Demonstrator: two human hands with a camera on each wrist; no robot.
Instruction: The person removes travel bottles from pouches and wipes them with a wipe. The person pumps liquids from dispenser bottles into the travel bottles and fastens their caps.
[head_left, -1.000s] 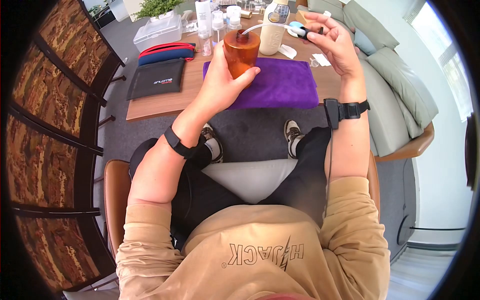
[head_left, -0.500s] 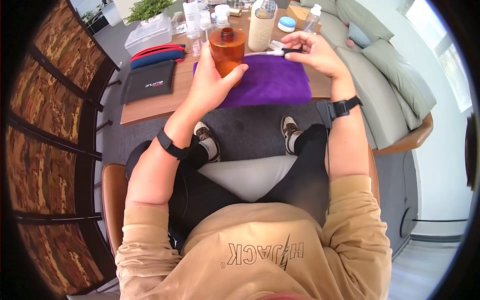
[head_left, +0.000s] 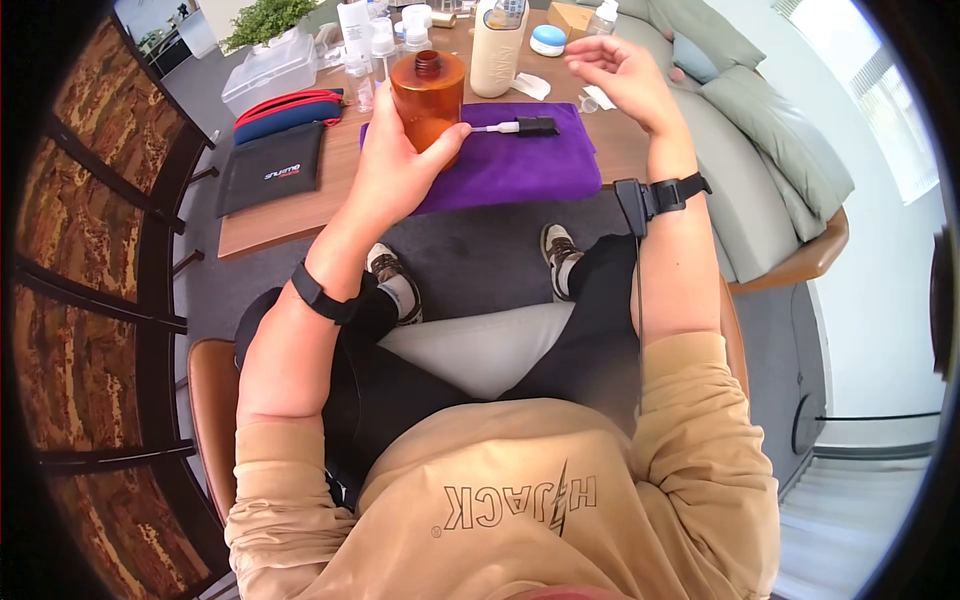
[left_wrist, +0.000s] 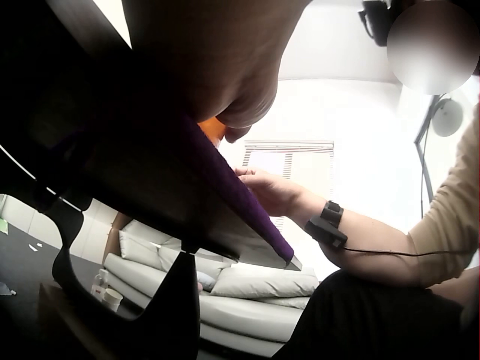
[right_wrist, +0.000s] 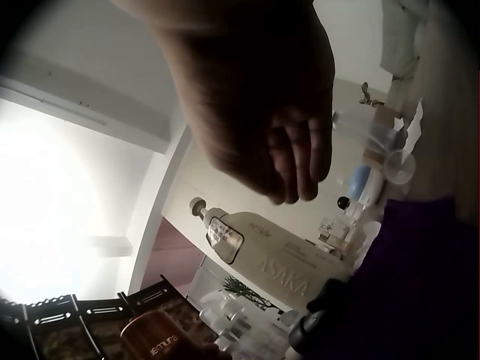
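My left hand [head_left: 400, 165] grips an amber bottle [head_left: 428, 95] upright over the purple towel [head_left: 530, 175], its neck uncapped. In the left wrist view only an orange sliver of the bottle [left_wrist: 212, 131] shows past the hand. A black pump head with a white collar and thin tube [head_left: 535, 126] lies on the towel, right of the bottle. My right hand [head_left: 628, 85] is raised above the table's right side, fingers loosely bent, holding nothing. In the right wrist view the right hand [right_wrist: 277, 120] hangs empty above the black pump.
Behind the towel stands a large cream bottle [head_left: 495, 50], with a blue-lidded jar [head_left: 547, 40] beside it. Several clear bottles and a plastic box [head_left: 270, 75] fill the back left. Two pouches, one black [head_left: 268, 172], lie left. A sofa [head_left: 740, 170] flanks the table's right side.
The right hand carried the pump down from beside the bottle's neck, laid it on the towel, let go and rose away to the right. The left hand keeps hold of the amber bottle.
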